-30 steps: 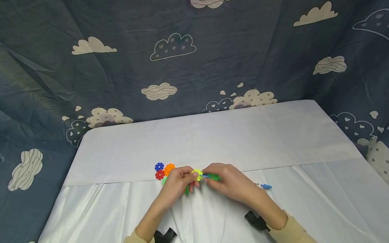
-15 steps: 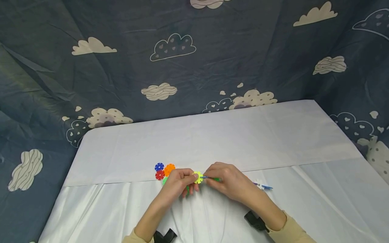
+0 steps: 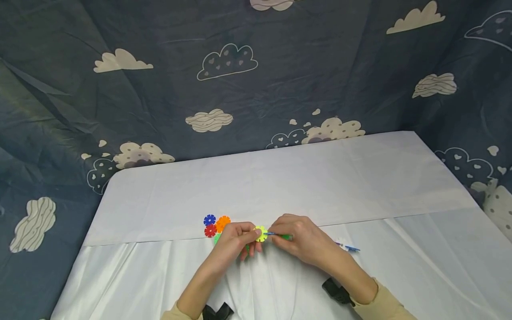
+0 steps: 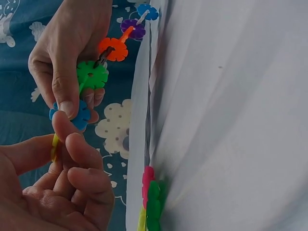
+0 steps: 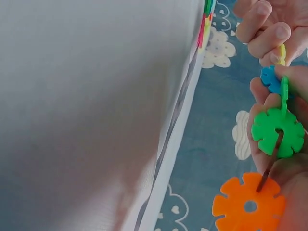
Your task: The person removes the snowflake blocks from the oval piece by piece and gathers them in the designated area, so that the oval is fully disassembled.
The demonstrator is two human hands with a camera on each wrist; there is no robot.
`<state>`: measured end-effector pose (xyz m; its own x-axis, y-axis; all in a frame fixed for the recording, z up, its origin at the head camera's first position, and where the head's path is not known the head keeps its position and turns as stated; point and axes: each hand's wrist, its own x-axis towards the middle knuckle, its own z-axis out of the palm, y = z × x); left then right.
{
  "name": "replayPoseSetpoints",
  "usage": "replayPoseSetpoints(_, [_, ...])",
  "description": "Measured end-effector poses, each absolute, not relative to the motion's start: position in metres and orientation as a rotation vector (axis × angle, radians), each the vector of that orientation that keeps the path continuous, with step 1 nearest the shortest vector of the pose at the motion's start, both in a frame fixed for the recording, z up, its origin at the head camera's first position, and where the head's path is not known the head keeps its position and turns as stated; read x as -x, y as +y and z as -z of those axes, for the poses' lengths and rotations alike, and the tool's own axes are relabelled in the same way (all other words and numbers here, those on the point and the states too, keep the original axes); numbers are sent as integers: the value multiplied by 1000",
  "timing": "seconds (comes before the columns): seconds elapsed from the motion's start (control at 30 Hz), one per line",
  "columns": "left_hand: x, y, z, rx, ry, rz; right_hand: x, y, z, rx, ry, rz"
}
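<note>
Left of the table's middle, my left hand (image 3: 230, 244) pinches a yellow snowflake disc (image 3: 262, 234) between thumb and forefinger. Facing it, my right hand (image 3: 298, 238) pinches a blue snowflake disc (image 4: 81, 116) at the near end of a chain of linked discs. The yellow disc meets the blue one's edge in the head view; whether their slots interlock I cannot tell. Along the chain come a green disc (image 5: 277, 133), a brown one seen edge-on (image 5: 272, 161), an orange one (image 5: 248, 204), a purple one (image 4: 133, 29) and another blue disc (image 4: 147, 12) at the far end.
Loose discs lie just beyond my left hand: dark blue (image 3: 209, 219), orange (image 3: 223, 223), red (image 3: 210, 230) and a light green one (image 3: 217, 238) partly covered by the hand. A white cloth (image 3: 280, 186) covers the table. Behind hangs a dark curtain (image 3: 168, 93) with clouds.
The yellow disc has turned and dropped slightly, and the blue disc now points at it edge-on. The chain's tail beyond my right wrist has swung slightly lower. Both hands stay nearly in place.
</note>
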<state>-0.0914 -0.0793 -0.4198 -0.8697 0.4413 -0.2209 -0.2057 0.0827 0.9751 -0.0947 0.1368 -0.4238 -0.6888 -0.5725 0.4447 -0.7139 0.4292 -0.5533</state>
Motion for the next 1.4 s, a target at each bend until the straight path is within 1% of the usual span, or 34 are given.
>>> replayPoseSetpoints(0.2, [91,-78,422,-197,1906,-1868,95,135,425,-1122,-2457,-1112])
replayPoseSetpoints(0.57, [90,-77,418,-142,1877,-1895,95,136,425,-1008,-2468,-1125])
replayPoseSetpoints(0.9, [98,-94,417,-282,2107,-1626,99,141,423,-948,-2524,-1131])
replayPoseSetpoints(1.2, [97,-91,430,-298,2280,-1434,99,144,422,-937,-2603,-1134])
replayPoseSetpoints(1.4, [97,-90,430,-321,2372,-1389,97,143,420,-928,-2687,-1180])
